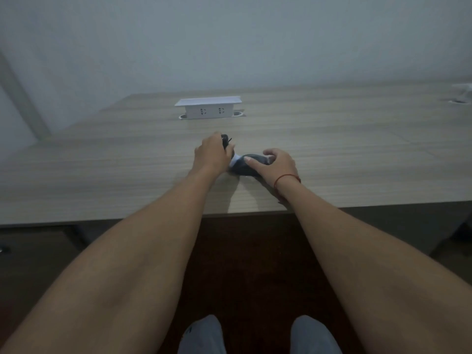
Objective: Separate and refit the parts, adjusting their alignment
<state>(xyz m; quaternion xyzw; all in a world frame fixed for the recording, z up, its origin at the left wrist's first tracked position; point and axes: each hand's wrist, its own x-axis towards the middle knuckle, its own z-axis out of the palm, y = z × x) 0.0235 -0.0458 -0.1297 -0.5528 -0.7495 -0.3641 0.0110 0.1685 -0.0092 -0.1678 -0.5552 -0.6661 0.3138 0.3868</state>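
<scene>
My left hand (212,154) is curled round a small black object (225,141) on the wooden table (102,169); only its top shows past my fingers, and I cannot tell what it is. My right hand (277,163) grips a dark grey rounded thing (246,166) with a white part (235,159) at its left end, thumb and fingers curved over it. The two hands sit close together near the middle of the table, a little back from its front edge. A red string is tied round my right wrist.
A white pop-up socket box (208,108) with two outlets stands raised from the table behind my hands. A second white fitting (462,94) shows at the far right edge. A pale wall runs behind the table. Below the table's front edge are a dark floor and my feet.
</scene>
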